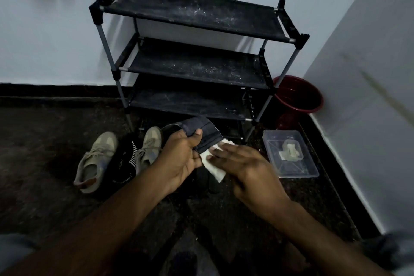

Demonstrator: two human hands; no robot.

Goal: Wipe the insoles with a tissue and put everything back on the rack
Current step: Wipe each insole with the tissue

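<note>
Insole pinched between left hand thumb and fingers; right hand fingers, held straight, press tissue against it.

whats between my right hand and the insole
The white tissue, pressed under the right hand fingers against the dark insole, as the head view shows.

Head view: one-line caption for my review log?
Left hand grips a dark insole while right hand presses a tissue against it, in front of the rack.
</note>
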